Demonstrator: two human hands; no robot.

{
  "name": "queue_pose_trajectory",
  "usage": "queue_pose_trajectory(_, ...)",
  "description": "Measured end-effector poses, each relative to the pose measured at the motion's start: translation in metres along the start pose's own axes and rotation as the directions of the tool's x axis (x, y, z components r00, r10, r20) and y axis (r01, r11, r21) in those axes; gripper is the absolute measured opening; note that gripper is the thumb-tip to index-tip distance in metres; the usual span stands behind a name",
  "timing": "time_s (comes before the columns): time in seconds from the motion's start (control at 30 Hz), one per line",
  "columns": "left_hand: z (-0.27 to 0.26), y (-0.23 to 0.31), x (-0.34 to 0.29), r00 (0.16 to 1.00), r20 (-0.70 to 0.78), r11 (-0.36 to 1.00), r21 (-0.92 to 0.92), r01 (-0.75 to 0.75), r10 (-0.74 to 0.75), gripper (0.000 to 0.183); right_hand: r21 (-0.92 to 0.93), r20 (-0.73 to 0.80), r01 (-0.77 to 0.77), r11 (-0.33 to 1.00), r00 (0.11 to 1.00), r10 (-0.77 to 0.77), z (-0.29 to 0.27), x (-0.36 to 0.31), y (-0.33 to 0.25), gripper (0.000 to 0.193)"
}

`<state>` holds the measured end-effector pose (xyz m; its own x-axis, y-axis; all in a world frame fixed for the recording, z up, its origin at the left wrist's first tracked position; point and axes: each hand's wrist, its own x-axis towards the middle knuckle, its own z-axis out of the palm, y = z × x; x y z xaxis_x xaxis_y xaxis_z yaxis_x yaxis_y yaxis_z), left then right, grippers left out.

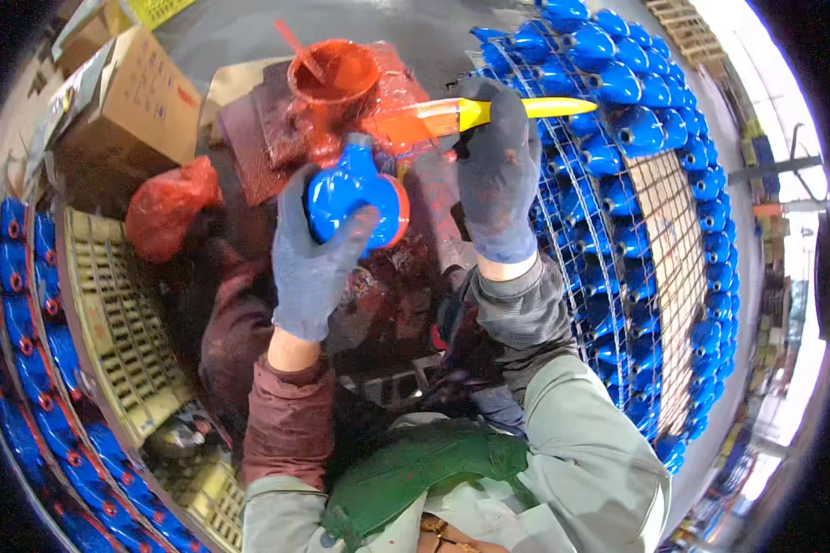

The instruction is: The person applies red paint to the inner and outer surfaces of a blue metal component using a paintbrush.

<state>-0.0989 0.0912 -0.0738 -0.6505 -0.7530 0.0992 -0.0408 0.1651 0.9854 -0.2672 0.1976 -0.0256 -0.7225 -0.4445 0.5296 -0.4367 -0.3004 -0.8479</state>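
The left hand [318, 253] grips a blue valve body [350, 198]; the right hand [498, 170], just right of it, grips a yellow-handled brush [489, 112] lying crosswise above.

My left hand [315, 249] and right hand [500, 170] both wear grey knit gloves. My left sleeve [290, 419] is dark maroon cloth, the right sleeve [516, 309] grey. A green apron [415, 470], smeared red, covers my pale grey-green jacket [590, 452].

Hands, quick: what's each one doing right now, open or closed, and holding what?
Left hand: closed on a blue valve with an orange-painted face.
Right hand: closed on a yellow-handled brush smeared with orange paint.
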Motion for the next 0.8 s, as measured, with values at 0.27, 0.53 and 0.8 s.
queue_pose_trajectory(0.27,0.001,0.023,-0.007,0.931,0.159,0.664,0.663,-0.347,0.328,0.090,-0.068,-0.117,-0.096,0.993,0.989,0.087,0.022,-0.010,0.003,0.015)
queue_pose_trajectory(0.53,0.000,0.019,-0.002,0.994,0.067,0.980,0.177,-0.093,0.082,0.074,-0.120,-0.113,-0.012,0.993,0.994,-0.002,0.016,-0.007,-0.007,0.011)
queue_pose_trajectory(0.8,0.011,0.028,0.002,0.819,0.444,-0.022,-0.883,0.469,-0.364,0.074,0.595,0.082,-0.382,0.707,0.904,0.419,0.019,-0.008,0.025,0.034)
